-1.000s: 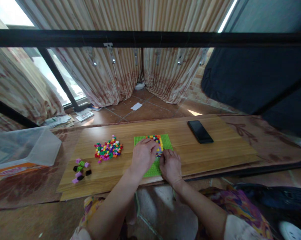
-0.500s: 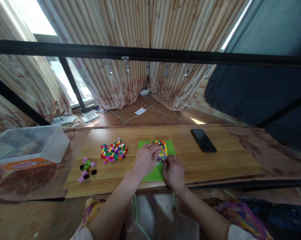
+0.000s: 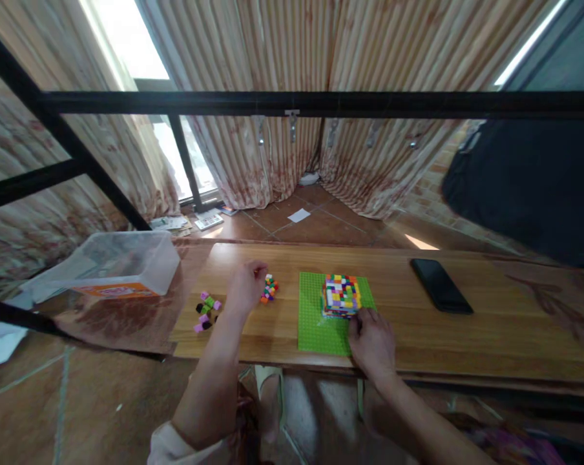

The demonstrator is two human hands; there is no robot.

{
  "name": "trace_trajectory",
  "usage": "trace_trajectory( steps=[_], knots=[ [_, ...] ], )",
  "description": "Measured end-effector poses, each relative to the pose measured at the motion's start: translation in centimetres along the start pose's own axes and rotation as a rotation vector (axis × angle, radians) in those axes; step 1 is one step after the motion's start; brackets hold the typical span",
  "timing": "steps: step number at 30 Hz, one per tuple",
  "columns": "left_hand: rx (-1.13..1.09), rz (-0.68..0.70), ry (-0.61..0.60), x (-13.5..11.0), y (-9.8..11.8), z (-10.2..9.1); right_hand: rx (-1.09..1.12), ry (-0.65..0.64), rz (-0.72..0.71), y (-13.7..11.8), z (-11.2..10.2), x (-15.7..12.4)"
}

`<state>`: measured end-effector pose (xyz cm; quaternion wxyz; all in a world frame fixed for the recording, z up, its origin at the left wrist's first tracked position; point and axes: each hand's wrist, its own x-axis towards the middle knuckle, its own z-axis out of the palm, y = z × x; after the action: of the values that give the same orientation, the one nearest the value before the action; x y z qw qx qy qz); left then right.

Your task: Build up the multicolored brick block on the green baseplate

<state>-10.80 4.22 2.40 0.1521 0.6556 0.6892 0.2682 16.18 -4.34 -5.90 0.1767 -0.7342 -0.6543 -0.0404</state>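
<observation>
A green studded baseplate (image 3: 316, 332) lies on the wooden board, with a boxy structure of multicoloured toy bricks (image 3: 340, 294) on it. My right hand (image 3: 373, 339) rests at the structure's near right corner, over the plate. Its fingers are curled together, and whatever lies between them is hidden. My left hand (image 3: 246, 287) is over the pile of small coloured bricks (image 3: 269, 289), covering much of it. Its fingers are bent, with thumb and forefinger slightly apart and no brick visible between them.
Pink, green and black pieces (image 3: 206, 307) lie scattered on the board's left. A clear plastic box (image 3: 163, 261) with an orange label stands beyond them. A black phone (image 3: 440, 285) lies on the right of the wooden board (image 3: 408, 358). A black rail (image 3: 321, 103) crosses behind.
My left hand has moved left from the brick structure to the loose pile, uncovering the structure. The right hand stays at the structure's corner. The view has swung left.
</observation>
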Motion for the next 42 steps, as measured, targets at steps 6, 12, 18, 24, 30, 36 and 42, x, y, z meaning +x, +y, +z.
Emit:
trace_trajectory(
  steps=[6,12,18,24,30,36,42],
  knots=[
    [0.090,-0.003,-0.125,-0.2,-2.8,-1.5,-0.036,0.028,-0.034,0.5,0.5,-0.1],
    [0.134,0.093,-0.207,-0.9,-1.9,-0.5,-0.066,0.051,-0.058,0.8,0.7,-0.2],
    [0.243,0.104,-0.134,-1.0,0.0,2.0,-0.065,0.040,-0.055,0.8,0.6,-0.1],
    [0.317,0.067,-0.086,-0.7,1.3,4.4,-0.053,0.034,-0.050,0.7,0.5,-0.1],
    [0.263,0.031,-0.072,-0.5,1.3,4.7,-0.034,0.024,-0.022,0.4,0.4,0.0],
    [-0.033,0.020,-0.035,-0.2,1.5,4.1,0.000,0.016,-0.011,0.2,0.2,0.0],
    [-0.700,-0.039,-0.206,-0.6,3.1,3.4,0.011,0.008,-0.002,0.0,0.1,0.0]
  ],
)
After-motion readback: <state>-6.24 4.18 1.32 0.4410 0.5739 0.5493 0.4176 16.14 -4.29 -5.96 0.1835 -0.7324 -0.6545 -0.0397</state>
